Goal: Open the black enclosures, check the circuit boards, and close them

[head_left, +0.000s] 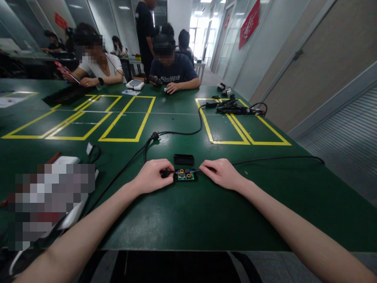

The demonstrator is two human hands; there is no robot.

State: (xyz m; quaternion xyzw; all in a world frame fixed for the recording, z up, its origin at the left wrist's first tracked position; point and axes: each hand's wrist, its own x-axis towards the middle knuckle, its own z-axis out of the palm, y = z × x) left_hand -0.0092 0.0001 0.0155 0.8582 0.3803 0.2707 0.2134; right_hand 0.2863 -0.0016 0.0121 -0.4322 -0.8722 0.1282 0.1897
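Observation:
A small open black box with a green circuit board (185, 175) lies on the green table (188, 220) just in front of me. My left hand (153, 175) is closed in a pinch on the black cable at the box's left end. My right hand (222, 173) pinches the black cable (277, 158) leaving the box's right end. A black lid (183, 159) lies flat just behind the box, apart from both hands.
Another black cable (176, 133) loops away to the far side. A pile of cables and black parts (235, 107) sits at the far right inside yellow tape marks. White items lie at the left (66, 160). Two people sit across the table, others stand behind them.

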